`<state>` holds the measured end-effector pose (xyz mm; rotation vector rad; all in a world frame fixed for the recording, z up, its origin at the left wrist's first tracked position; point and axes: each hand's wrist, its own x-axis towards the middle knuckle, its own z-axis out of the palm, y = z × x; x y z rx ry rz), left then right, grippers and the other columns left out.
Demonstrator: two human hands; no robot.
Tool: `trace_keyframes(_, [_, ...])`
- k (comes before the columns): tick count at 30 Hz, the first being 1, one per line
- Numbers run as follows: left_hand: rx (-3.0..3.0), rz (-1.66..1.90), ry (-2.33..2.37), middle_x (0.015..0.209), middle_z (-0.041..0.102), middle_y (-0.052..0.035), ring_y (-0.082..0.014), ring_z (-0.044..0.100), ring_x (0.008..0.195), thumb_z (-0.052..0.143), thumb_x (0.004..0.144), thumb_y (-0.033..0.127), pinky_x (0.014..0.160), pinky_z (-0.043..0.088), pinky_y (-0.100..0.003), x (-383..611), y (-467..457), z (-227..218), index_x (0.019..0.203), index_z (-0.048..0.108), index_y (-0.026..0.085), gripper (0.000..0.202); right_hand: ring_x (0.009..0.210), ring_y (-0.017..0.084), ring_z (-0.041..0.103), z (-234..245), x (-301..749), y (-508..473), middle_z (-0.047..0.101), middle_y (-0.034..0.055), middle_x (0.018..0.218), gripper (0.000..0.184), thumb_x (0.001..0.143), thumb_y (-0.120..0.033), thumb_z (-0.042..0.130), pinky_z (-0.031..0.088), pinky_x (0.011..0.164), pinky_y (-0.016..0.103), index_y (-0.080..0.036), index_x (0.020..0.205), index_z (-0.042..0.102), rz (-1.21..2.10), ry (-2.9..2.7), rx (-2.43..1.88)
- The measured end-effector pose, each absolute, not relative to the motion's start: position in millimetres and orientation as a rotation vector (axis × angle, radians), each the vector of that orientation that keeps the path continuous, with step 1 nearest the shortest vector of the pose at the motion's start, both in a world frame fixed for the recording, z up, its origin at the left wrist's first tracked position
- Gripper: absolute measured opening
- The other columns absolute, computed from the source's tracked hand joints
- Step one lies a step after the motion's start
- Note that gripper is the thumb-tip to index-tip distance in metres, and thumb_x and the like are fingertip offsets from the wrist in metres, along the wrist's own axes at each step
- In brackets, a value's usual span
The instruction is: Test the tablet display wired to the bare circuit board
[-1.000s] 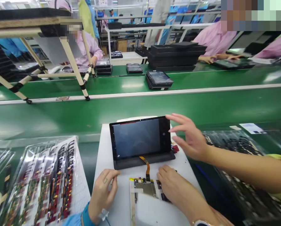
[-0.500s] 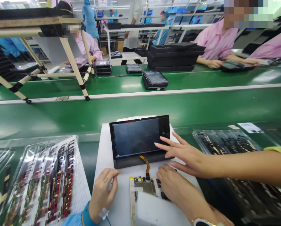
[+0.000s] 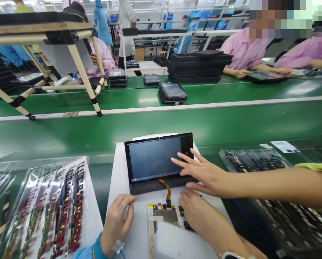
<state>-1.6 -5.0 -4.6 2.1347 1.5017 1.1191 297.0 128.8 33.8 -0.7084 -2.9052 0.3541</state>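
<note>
A tablet screen (image 3: 155, 158) leans upright on a white work surface (image 3: 115, 180), lit grey. An orange ribbon cable (image 3: 166, 189) links it to an opened tablet body (image 3: 166, 216) lying flat in front. My left hand (image 3: 120, 214), with a ring and a blue wrist strap, rests left of the body, fingers loosely curled, thumb close to the forefinger, nothing in them. My right hand (image 3: 200, 212), with a watch at the wrist, has its fingers curled over the body's right edge; their tips are partly hidden. A co-worker's hand (image 3: 201, 172) spreads its fingers before the screen's right side.
Clear trays of small boards (image 3: 58, 201) lie at the left. More trays of parts (image 3: 298, 219) stand at the right, under the co-worker's arm. Beyond run a green conveyor (image 3: 123, 122), a pipe-frame stand (image 3: 82, 72) and stacked black trays (image 3: 198, 66). Several people work behind.
The co-worker's hand has shifted slightly left across the screen. A bar of small icons now shows along the screen's bottom. My two hands stay in place.
</note>
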Motion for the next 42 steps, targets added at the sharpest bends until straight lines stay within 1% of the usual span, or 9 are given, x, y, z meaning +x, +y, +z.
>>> trace_keyframes(6, [2.125, 1.121, 1.504, 0.076, 0.061, -0.0033, -0.0122, 0.061, 0.069, 0.038, 0.083, 0.005, 0.063, 0.05, -0.021, -2, -4, -5, 0.093, 0.055, 0.018, 0.023, 0.132, 0.022, 0.02, 33, 300, 118, 0.035, 0.0111, 0.139, 0.018, 0.086, -0.032, 0.045, 0.012, 0.108, 0.054, -0.02, 0.097, 0.052, 0.254, -2.946, -0.57])
trace_keyframes(13, [2.104, 1.131, 1.513, 0.076, 0.062, -0.0035, -0.013, 0.062, 0.069, 0.038, 0.083, 0.005, 0.062, 0.05, -0.022, -1, -5, -3, 0.092, 0.056, 0.019, 0.024, 0.134, 0.026, 0.012, 48, 268, 149, 0.027, 0.0135, 0.143, 0.022, 0.087, -0.035, 0.042, 0.015, 0.105, 0.06, -0.02, 0.102, 0.049, 0.126, -2.781, -0.812])
trace_keyframes(17, [2.1, 1.148, 1.515, 0.074, 0.062, -0.0031, -0.0126, 0.062, 0.068, 0.039, 0.082, 0.005, 0.062, 0.05, -0.021, -1, -5, -1, 0.091, 0.057, 0.018, 0.024, 0.133, 0.026, 0.016, 52, 264, 152, 0.033, 0.0145, 0.139, 0.022, 0.088, -0.035, 0.038, 0.015, 0.105, 0.059, -0.019, 0.098, 0.05, 0.199, -2.829, -0.799])
trace_keyframes(25, [2.072, 1.162, 1.523, 0.075, 0.063, -0.0035, -0.0133, 0.062, 0.069, 0.039, 0.082, 0.006, 0.062, 0.05, -0.022, 0, -5, -3, 0.09, 0.058, 0.018, 0.024, 0.13, 0.02, 0.028, 31, 301, 133, 0.05, 0.0052, 0.128, 0.015, 0.088, -0.029, 0.04, 0.009, 0.109, 0.055, -0.023, 0.097, 0.05, 0.383, -2.899, -0.521])
trace_keyframes(29, [2.057, 1.161, 1.518, 0.077, 0.063, -0.0033, -0.0132, 0.062, 0.071, 0.039, 0.082, 0.006, 0.063, 0.05, -0.022, -1, -6, -6, 0.091, 0.058, 0.019, 0.024, 0.121, 0.018, 0.043, 34, 307, 135, 0.051, 0.0035, 0.128, 0.01, 0.086, -0.026, 0.042, 0.026, 0.105, 0.048, -0.024, 0.093, 0.049, 0.246, -2.807, -0.516])
trace_keyframes(32, [2.033, 1.156, 1.525, 0.077, 0.063, -0.0036, -0.0136, 0.062, 0.072, 0.039, 0.083, 0.006, 0.065, 0.05, -0.023, 0, -7, -7, 0.092, 0.057, 0.019, 0.024, 0.085, 0.013, 0.06, 44, 306, 140, 0.05, 0.0047, 0.129, 0.009, 0.086, -0.026, 0.042, 0.047, 0.08, 0.034, -0.025, 0.094, 0.047, 0.264, -2.691, -0.609])
trace_keyframes(36, [2.039, 1.16, 1.513, 0.078, 0.062, -0.004, -0.0137, 0.062, 0.072, 0.038, 0.083, 0.006, 0.065, 0.05, -0.023, 0, -7, -8, 0.092, 0.057, 0.019, 0.024, 0.049, 0.005, 0.048, 50, 304, 144, 0.046, 0.0073, 0.132, 0.009, 0.088, -0.026, 0.04, 0.045, 0.054, 0.025, -0.024, 0.095, 0.044, 0.36, -2.695, -0.763])
trace_keyframes(38, [2.028, 1.157, 1.521, 0.078, 0.062, -0.0044, -0.0141, 0.062, 0.072, 0.038, 0.084, 0.007, 0.065, 0.05, -0.023, 0, -7, -9, 0.093, 0.057, 0.019, 0.024, 0.05, 0.005, 0.05, 49, 300, 144, 0.042, 0.0075, 0.135, 0.011, 0.089, -0.028, 0.038, 0.045, 0.054, 0.025, -0.023, 0.097, 0.044, 0.354, -2.773, -0.809])
trace_keyframes(42, [2.02, 1.155, 1.517, 0.078, 0.062, -0.0038, -0.0136, 0.061, 0.072, 0.039, 0.084, 0.008, 0.065, 0.049, -0.023, -1, -8, -11, 0.093, 0.057, 0.019, 0.023, 0.075, 0.011, 0.061, 51, 282, 143, 0.035, 0.0083, 0.14, 0.018, 0.09, -0.029, 0.034, 0.048, 0.064, 0.027, -0.02, 0.101, 0.046, 0.304, -2.887, -0.792])
